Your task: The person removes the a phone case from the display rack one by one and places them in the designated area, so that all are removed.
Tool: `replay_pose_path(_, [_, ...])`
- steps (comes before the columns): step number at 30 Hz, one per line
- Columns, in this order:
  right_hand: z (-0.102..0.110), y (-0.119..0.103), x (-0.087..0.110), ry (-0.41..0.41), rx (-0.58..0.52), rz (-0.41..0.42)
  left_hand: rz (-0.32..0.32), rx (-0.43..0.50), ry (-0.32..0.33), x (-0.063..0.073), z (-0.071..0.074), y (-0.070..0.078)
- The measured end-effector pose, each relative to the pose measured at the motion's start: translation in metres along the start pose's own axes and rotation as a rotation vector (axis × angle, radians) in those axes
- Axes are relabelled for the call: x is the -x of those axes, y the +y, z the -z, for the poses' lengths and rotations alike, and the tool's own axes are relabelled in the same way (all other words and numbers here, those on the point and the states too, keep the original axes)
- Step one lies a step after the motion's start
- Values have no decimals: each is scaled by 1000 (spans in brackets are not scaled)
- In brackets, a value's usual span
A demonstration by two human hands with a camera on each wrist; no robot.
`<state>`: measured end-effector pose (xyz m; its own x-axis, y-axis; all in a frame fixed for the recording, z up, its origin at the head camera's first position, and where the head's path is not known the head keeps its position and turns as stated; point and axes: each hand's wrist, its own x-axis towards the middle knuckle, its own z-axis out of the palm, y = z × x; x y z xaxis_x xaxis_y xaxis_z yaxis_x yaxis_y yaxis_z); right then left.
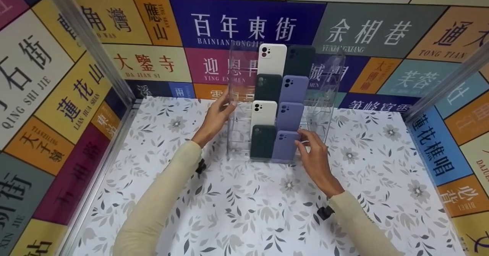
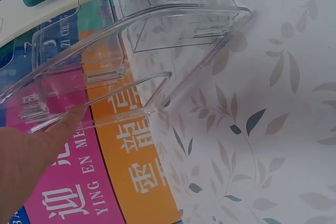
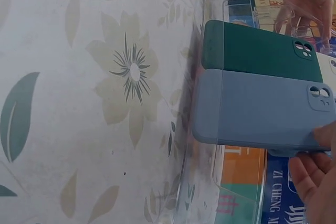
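Note:
A clear tiered display stand (image 1: 238, 149) holds several phone cases in two columns. At its left side, my left hand (image 1: 218, 115) grips the side panel; one finger lies along the clear edge in the left wrist view. My right hand (image 1: 314, 154) pinches the right edge of the lowest purple phone case (image 1: 284, 147), thumb in front and fingers behind. This case appears bluish in the right wrist view, its bottom behind the stand's front lip. Beside it stands a dark green case (image 1: 263, 143). White cases (image 1: 264, 112) and more green and purple ones fill the tiers above.
The stand rests on a table (image 1: 229, 210) covered in a floral print, near its back edge. Colourful panels (image 1: 248, 23) with printed street names rise behind, with more at both sides. Metal frame posts (image 1: 95, 38) mark the corners.

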<state>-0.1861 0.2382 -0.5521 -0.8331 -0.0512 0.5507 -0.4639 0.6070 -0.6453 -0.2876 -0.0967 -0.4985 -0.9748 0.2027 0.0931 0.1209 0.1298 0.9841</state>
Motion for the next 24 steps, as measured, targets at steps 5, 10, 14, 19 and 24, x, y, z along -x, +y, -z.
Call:
replay_pose_path(5, [2,1,2,43,-67,45,13,12,2,-2,-1,1])
replay_pose_path(10, [10,-3,2,72,-96,71,25,14,12,-1,-1,1])
replay_pose_path(14, [17,-10,0,106,-97,85,27,10,12,0,0,1])
replay_pose_path(19, [21,-16,-2,141,-103,90,19,20,17,-1,0,-1])
replay_pose_path(24, [17,-19,3,144,-109,92,18,19,12,0,-1,1])
